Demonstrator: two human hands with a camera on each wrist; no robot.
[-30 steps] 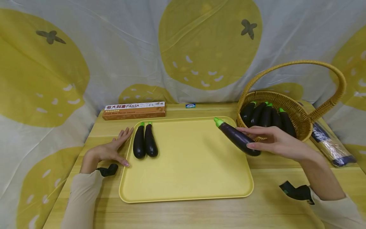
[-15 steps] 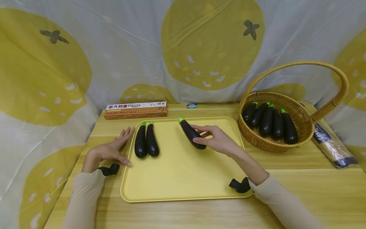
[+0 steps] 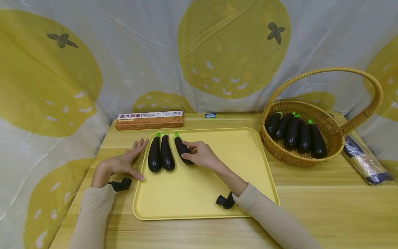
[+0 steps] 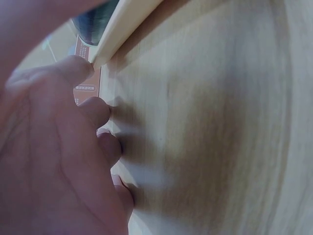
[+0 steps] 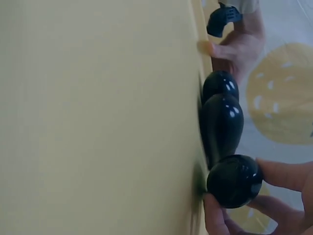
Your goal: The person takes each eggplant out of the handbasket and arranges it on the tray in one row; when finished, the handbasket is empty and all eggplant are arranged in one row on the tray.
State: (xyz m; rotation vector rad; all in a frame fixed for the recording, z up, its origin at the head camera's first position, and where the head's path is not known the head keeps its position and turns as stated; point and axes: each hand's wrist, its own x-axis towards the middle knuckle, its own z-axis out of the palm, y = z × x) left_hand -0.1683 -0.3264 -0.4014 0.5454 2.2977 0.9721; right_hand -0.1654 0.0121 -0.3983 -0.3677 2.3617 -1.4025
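Note:
My right hand (image 3: 200, 154) pinches an eggplant (image 3: 182, 149) between thumb and fingers, over the left half of the yellow tray (image 3: 205, 197). In the right wrist view this eggplant (image 5: 234, 181) shows its round dark end, very close to the tray surface. To its left, two more eggplants lie side by side on the tray: an outer eggplant (image 3: 154, 154) and an inner eggplant (image 3: 167, 154), green stems away from me. My left hand (image 3: 122, 163) rests at the tray's left edge with fingers spread, thumb on the rim. Its fingertips touch the wooden table in the left wrist view.
A wicker basket (image 3: 287, 157) with a tall handle holds several eggplants at the right. Behind the tray lie a pasta box (image 3: 149, 121) and a small blue packet (image 3: 210, 116). A clear-wrapped package (image 3: 367, 162) lies right of the basket. A patterned cloth hangs behind the table.
My right hand has carried the eggplant leftward from beside the basket, across the tray, and lowered it near the two lying eggplants. The left hand has stayed at the tray's edge.

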